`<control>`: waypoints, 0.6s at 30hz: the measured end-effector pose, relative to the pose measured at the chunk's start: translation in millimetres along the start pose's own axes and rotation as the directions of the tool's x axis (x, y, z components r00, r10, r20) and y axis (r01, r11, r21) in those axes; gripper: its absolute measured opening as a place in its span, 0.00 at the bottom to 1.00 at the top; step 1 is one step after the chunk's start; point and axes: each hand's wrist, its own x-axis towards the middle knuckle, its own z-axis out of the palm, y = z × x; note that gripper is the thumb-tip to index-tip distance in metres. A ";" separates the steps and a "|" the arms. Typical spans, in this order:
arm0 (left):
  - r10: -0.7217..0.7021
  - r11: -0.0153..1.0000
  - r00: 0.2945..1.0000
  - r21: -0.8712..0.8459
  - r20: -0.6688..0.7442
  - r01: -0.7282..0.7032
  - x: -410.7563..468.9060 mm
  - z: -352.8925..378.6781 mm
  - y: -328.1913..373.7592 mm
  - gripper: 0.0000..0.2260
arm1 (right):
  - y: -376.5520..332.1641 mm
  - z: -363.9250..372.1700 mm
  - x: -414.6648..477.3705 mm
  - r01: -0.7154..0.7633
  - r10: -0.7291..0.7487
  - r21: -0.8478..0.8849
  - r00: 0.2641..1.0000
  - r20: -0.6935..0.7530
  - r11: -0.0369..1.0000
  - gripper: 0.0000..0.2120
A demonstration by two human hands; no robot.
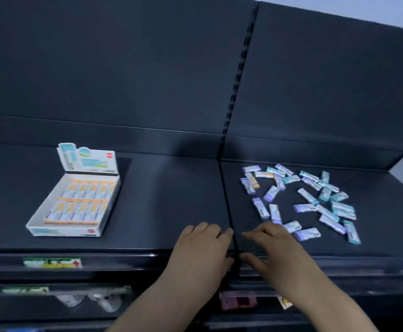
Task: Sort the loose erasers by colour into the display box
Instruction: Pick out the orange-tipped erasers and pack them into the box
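Note:
A white display box (38, 218) with an upright printed lid sits on the left of the dark shelf; two rows of orange erasers (83, 200) fill its right part. Several loose erasers (306, 200) in purple, teal and a little orange lie scattered on the right of the shelf. My left hand (201, 248) and my right hand (274, 248) rest side by side at the shelf's front edge, fingers relaxed and holding nothing. A purple eraser (307, 234) lies just right of my right hand.
The dark shelf (166, 188) has a seam down its middle and a tall dark back panel (123, 68). Price labels (51, 262) sit on the front rail. Lower shelves below hold blurred goods (237, 300).

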 end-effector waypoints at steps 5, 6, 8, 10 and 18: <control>-0.020 1.000 0.999 0.022 0.048 0.019 20.4 0.4 11.6 0.25 | 23.0 -3.6 -2.4 -0.013 0.019 0.079 0.997 -0.068 0.997 0.21; -0.026 1.000 0.998 0.014 0.052 0.025 25.9 0.6 11.4 0.24 | 26.1 -4.6 -1.4 -0.022 0.028 0.092 0.998 -0.062 0.996 0.21; -0.022 1.000 0.998 0.003 0.051 0.022 35.3 0.6 9.6 0.23 | 32.7 -6.0 3.1 -0.038 0.045 0.111 0.997 -0.066 0.993 0.21; -0.009 1.000 0.998 0.010 0.063 0.008 44.3 0.5 4.3 0.23 | 35.8 -8.9 13.2 -0.061 0.071 0.119 0.994 -0.077 0.991 0.20; 0.051 0.998 0.996 0.024 0.071 -0.053 90.9 -0.3 -21.5 0.23 | 63.6 -20.0 81.6 -0.192 0.201 0.100 0.975 -0.097 0.976 0.13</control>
